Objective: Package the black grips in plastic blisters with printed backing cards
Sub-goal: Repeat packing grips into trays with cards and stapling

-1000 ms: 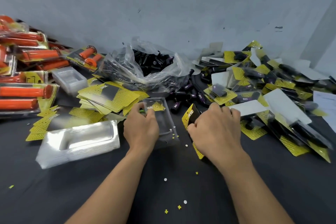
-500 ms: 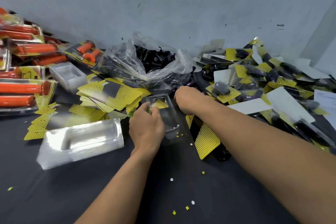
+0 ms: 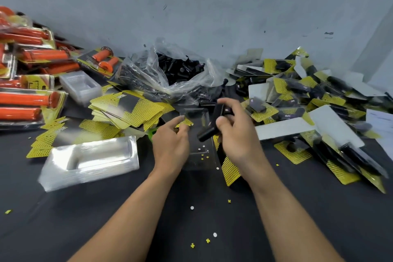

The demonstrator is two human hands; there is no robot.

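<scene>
My right hand point(image 3: 238, 136) grips black grips point(image 3: 209, 128), holding them tilted just above a clear plastic blister point(image 3: 196, 134) that lies on the dark table. My left hand point(image 3: 171, 143) pinches the blister's left edge with thumb and forefinger. A yellow-and-black backing card point(image 3: 228, 171) lies under my right wrist. More black grips fill a clear plastic bag point(image 3: 170, 72) behind the blister. A stack of backing cards point(image 3: 129, 108) lies left of it, and a stack of empty blisters point(image 3: 89, 160) sits at front left.
Packaged orange grips point(image 3: 27, 100) are piled at the far left. Finished black-grip packs point(image 3: 319, 108) are heaped at the right. A second small blister stack point(image 3: 79, 87) sits at back left. A grey wall closes the back. Small paper punchings dot the dark table point(image 3: 191, 219).
My right hand let go of the backing card, reached back to the loose grips by the bag, and has come back over the blister holding black grips. My left hand stayed on the blister.
</scene>
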